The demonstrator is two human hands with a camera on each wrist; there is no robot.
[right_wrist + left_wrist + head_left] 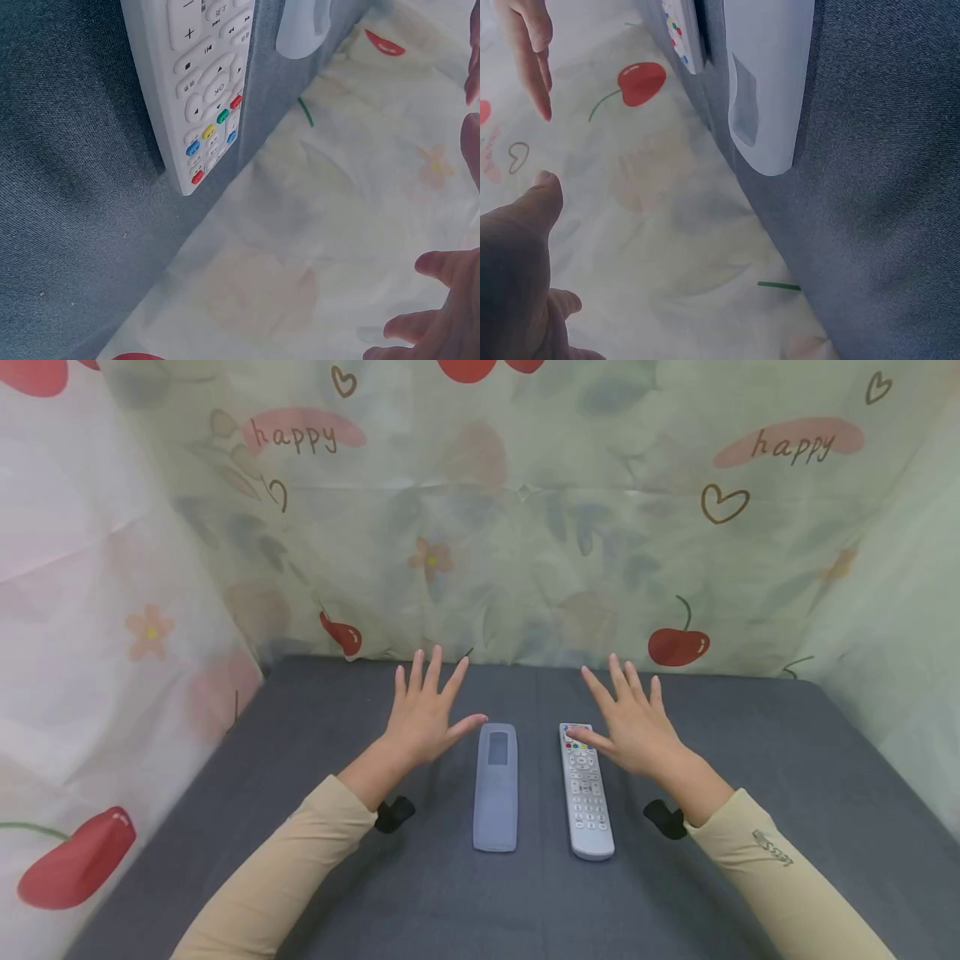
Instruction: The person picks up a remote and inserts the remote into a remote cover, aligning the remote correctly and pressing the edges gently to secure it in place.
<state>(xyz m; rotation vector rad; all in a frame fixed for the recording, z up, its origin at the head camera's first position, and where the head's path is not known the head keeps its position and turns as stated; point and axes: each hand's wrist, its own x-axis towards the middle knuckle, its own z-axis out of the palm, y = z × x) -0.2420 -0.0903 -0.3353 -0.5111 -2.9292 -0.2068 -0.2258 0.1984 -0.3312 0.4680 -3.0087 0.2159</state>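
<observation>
A white remote control [587, 793] with coloured buttons lies face up, its far end partly behind my right thumb in the head view. Left of it lies a pale translucent remote cover [496, 802] with a rectangular window near its far end. My left hand [422, 714] is spread and held above the table, nearest the cover, holding nothing. Fingers apart, my right hand [633, 727] hovers by the remote and also holds nothing. In the right wrist view the remote's button face [206, 82] shows closely, apart from the fingers.
The items lie on a dark grey cloth-covered table [337, 893]. Behind it hangs a printed curtain [517, 527] with cherries and hearts, and curtains continue along both sides. A black strap-like piece [395, 815] sits under each wrist.
</observation>
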